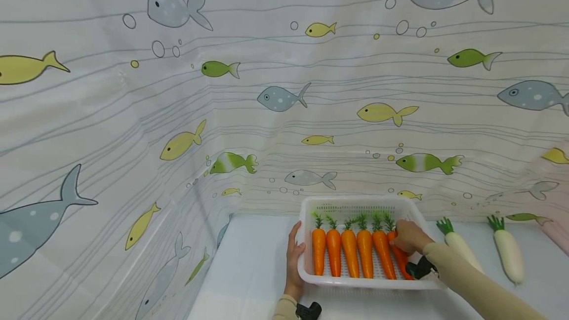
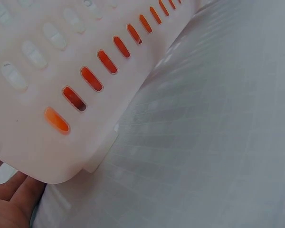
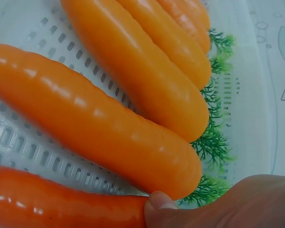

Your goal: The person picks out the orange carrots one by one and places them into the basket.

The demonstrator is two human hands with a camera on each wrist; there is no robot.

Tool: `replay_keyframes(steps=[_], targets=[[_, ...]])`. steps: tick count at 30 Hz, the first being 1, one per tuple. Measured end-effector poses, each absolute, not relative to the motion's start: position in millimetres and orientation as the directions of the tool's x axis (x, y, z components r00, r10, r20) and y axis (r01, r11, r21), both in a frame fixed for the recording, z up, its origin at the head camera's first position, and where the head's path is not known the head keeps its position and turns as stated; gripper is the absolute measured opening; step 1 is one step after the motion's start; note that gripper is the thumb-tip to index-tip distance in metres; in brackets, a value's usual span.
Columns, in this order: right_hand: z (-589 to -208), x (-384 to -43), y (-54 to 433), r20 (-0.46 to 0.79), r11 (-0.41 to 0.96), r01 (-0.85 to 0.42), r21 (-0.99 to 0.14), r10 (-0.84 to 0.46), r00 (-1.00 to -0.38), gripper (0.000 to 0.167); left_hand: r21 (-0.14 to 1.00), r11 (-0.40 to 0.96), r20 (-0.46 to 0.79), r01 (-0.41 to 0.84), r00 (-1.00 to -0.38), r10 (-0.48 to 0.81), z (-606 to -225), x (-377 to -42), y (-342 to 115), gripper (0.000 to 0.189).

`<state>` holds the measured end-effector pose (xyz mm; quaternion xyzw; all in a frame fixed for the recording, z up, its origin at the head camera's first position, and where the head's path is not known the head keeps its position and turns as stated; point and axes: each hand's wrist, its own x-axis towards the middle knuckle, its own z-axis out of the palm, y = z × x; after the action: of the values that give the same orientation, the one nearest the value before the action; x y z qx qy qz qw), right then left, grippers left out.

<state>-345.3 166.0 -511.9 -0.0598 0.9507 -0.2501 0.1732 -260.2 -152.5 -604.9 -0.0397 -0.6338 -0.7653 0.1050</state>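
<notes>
A white plastic basket (image 1: pixel 369 283) holds a row of several orange carrots (image 1: pixel 349 253) with green feathery tops. At the row's right end, my right hand (image 1: pixel 411 236) grips the upper part of the rightmost carrot (image 1: pixel 400 262). The right wrist view shows the thumb (image 3: pixel 164 204) against that carrot (image 3: pixel 61 202), while the other fingers are out of sight. My left hand (image 1: pixel 294 260) touches the basket's left side from outside, its fingers extended along the wall. In the left wrist view, part of this hand (image 2: pixel 14 202) shows beside the basket's corner (image 2: pixel 57 166).
Two white radishes with green stems lie on the pale table (image 1: pixel 249 260) right of the basket: a nearer radish (image 1: pixel 462 248), partly behind my right forearm, and a farther radish (image 1: pixel 508 253). A fish-patterned sheet (image 1: pixel 266 162) rises behind the basket and along the left.
</notes>
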Motion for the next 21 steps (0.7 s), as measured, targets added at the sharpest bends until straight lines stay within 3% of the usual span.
replay_keyframes(steps=[12, 21], targets=[[-510, -341, 172, -0.279, 0.864, -0.043, -0.502, -0.21, -0.937, 0.021, 0.953, -0.204, 0.207, 0.223, -0.974, -0.094, -603, -260, -148, 0.063], [-501, -337, 181, -0.273, 0.853, -0.103, -0.512, -0.275, -0.922, 0.037, 0.959, -0.189, 0.198, 0.21, -0.977, -0.08, -603, -257, -149, 0.064]])
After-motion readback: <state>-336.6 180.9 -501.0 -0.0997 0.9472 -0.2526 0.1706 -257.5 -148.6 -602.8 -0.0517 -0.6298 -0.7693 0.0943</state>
